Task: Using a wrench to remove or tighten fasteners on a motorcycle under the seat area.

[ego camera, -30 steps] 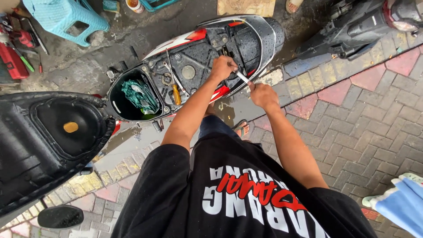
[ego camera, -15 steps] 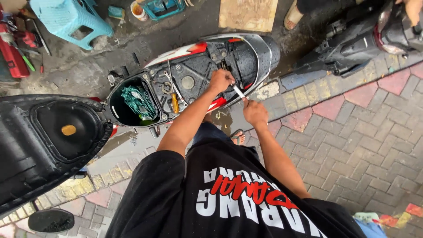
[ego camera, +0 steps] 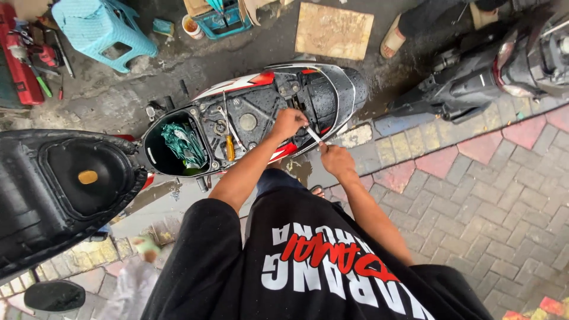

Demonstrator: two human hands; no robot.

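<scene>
A red, white and black scooter (ego camera: 332, 83) stands with its seat (ego camera: 59, 184) lifted and its body panels off. My left hand (ego camera: 288, 122) is curled over the open frame at the upper end of a thin silver tool (ego camera: 313, 136). Just off the scooter's side, over wet ground, my right hand (ego camera: 335, 160) grips the lower end of that tool. A yellow-handled screwdriver (ego camera: 230, 148) lies inside the frame to the left of my left hand. A green cloth (ego camera: 184, 145) fills the storage tub.
A light blue plastic stool (ego camera: 101, 29) and red tools (ego camera: 24, 59) lie at the far left. A flat board (ego camera: 333, 29) and another person's sandalled foot (ego camera: 396, 37) are beyond the scooter. A second dark scooter (ego camera: 504, 65) stands at the top right. Wet brick paving (ego camera: 474, 189) runs to my right.
Both hands stay on the silver tool at the same spot on the scooter. The view has shifted, so the scooter sits lower in the frame and more ground behind it shows.
</scene>
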